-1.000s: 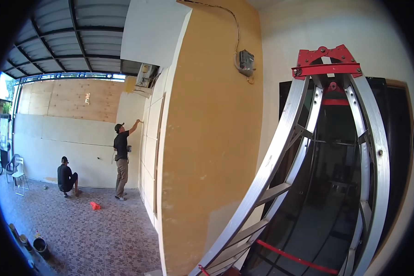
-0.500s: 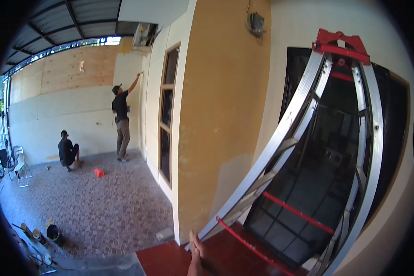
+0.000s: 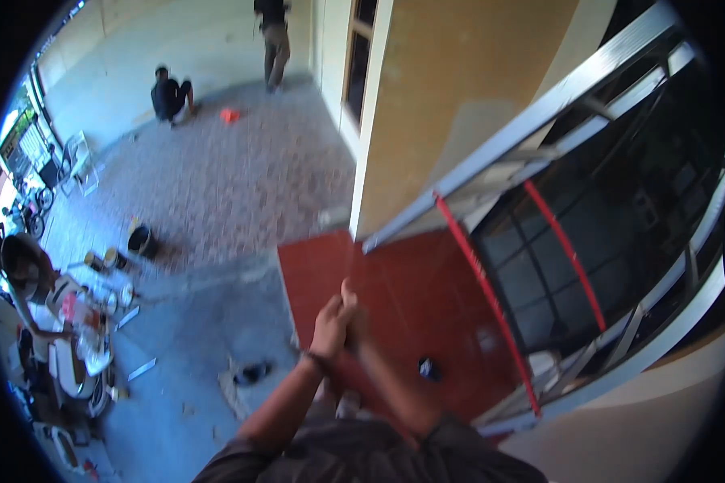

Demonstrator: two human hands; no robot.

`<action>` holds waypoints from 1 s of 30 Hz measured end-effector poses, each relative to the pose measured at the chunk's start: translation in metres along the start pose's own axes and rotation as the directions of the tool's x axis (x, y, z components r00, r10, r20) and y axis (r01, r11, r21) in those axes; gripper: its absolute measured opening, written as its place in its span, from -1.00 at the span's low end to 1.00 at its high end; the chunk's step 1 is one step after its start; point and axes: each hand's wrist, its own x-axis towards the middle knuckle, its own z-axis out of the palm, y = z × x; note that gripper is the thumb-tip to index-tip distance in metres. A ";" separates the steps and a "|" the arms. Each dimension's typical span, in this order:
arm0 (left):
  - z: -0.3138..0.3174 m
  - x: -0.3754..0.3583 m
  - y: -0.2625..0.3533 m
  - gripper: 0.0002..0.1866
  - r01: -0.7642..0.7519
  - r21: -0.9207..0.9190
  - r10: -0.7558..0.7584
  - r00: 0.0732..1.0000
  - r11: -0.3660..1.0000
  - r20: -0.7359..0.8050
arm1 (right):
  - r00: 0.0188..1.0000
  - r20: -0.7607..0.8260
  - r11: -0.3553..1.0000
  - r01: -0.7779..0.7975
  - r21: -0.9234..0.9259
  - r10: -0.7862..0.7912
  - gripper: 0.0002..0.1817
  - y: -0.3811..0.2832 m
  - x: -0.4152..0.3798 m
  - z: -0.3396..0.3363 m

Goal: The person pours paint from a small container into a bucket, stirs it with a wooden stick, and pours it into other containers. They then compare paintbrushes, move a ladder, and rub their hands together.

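In front of my body, above the red tiled floor (image 3: 322,266), my two hands are clasped together. My left hand (image 3: 328,332), with a dark band at its wrist, has its fingers closed against the other hand. My right hand (image 3: 358,322) presses in from the other side, partly covered and a little blurred. No object shows between them. To the right, an aluminium ladder (image 3: 491,169) with red crossbars (image 3: 491,298) stands spread over the tiles, apart from my hands. A small dark and white object (image 3: 428,369) lies on the tiles.
A yellow-brown pillar (image 3: 451,72) rises beside the ladder. Paint cans and a dark bucket (image 3: 142,240) stand left, near a motorbike (image 3: 64,362). One person (image 3: 169,95) squats by the far wall; another (image 3: 274,44) stands nearby. A red-orange item (image 3: 230,115) lies on the paving.
My view has tilted down, bringing both forearms and my clothing into sight. The hands, earlier at the bottom edge with straighter fingers, now appear more closed together.
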 end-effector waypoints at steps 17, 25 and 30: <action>-0.112 -0.057 -0.121 -0.44 -0.258 -0.729 0.099 0.962 0.634 -0.254 | 0.730 0.676 0.964 0.239 -0.113 -0.101 -0.30 0.088 -0.080 0.104; -0.260 -0.046 -0.135 -0.25 -0.103 -0.761 -0.041 0.985 0.641 -0.167 | 0.852 0.519 0.990 0.127 -0.066 -0.075 -0.27 0.157 -0.086 0.238; -0.337 -0.021 -0.175 -0.36 -0.361 -0.651 0.204 0.930 0.667 -0.307 | 0.802 0.598 0.998 0.037 -0.049 0.000 -0.18 0.111 -0.092 0.327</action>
